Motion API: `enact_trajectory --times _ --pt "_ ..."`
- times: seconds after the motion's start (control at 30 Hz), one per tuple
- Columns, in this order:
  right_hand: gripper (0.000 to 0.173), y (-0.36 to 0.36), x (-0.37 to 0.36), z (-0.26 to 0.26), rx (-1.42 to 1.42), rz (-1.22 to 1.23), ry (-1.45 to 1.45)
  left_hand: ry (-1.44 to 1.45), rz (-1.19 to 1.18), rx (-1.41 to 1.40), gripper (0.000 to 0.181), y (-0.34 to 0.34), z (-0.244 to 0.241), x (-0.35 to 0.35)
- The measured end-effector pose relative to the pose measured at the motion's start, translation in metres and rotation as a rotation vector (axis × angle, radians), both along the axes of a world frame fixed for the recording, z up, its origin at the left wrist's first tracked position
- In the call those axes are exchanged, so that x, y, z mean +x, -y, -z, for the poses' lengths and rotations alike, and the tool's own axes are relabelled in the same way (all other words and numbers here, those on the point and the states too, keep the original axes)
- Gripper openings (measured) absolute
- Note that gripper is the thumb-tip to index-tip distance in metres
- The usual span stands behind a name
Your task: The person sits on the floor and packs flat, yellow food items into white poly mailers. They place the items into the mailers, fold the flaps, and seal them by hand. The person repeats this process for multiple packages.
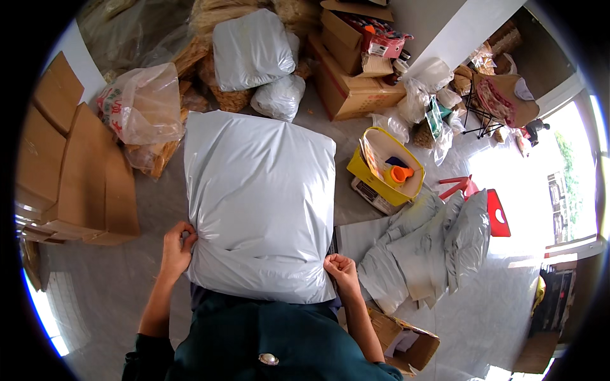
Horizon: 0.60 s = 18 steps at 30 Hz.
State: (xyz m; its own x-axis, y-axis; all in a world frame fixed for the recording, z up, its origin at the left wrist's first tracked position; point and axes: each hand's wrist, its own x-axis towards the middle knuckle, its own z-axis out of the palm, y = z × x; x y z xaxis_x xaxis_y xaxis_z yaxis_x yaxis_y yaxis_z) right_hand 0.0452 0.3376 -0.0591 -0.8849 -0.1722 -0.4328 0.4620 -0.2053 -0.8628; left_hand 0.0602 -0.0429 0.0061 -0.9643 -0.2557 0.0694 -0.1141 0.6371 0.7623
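Note:
A large, full light-grey plastic mailing bag (264, 190) lies in front of me, its near end against my lap. My left hand (178, 247) pinches the bag's left edge, and folds run inward from the grip. At about the same height on the opposite edge, my right hand (342, 271) pinches the plastic between thumb and fingers. The bag's surface is creased between the two hands. What it holds is hidden.
Stacked cardboard boxes (86, 176) stand at the left. Beyond the bag are more wrapped grey parcels (252, 50) and a large carton (357, 93). To the right are a yellow basket (388, 183), several grey mailing bags (419, 252) and an opened cardboard box (414, 345).

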Motion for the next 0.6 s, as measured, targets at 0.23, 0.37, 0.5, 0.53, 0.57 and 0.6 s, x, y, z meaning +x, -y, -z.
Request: enact_trajectory --times 0.23,0.37,0.5,0.53,0.57,0.6 --pt "0.010 -0.007 -0.002 0.013 0.069 -0.076 -0.077 -0.081 -0.014 0.075 0.021 -0.009 0.013 0.008" --pt "0.011 -0.007 -0.001 -0.022 0.086 0.114 -0.060 -0.088 -0.032 -0.029 0.027 0.002 0.006 0.013" --pt "0.009 -0.008 0.001 -0.056 0.206 0.385 -0.210 -0.268 -0.214 -0.143 0.030 -0.006 -0.032 0.014" --pt "0.009 -0.006 0.003 -0.066 0.258 0.372 -0.258 -0.380 -0.199 -0.163 0.028 -0.010 -0.038 0.016" --pt "0.009 -0.004 0.005 -0.072 0.309 0.358 -0.308 -0.466 -0.073 -0.248 0.029 -0.015 -0.042 0.021" --pt "0.017 -0.001 0.008 -0.072 0.381 0.289 -0.352 -0.549 0.056 -0.333 0.032 -0.020 -0.045 0.028"
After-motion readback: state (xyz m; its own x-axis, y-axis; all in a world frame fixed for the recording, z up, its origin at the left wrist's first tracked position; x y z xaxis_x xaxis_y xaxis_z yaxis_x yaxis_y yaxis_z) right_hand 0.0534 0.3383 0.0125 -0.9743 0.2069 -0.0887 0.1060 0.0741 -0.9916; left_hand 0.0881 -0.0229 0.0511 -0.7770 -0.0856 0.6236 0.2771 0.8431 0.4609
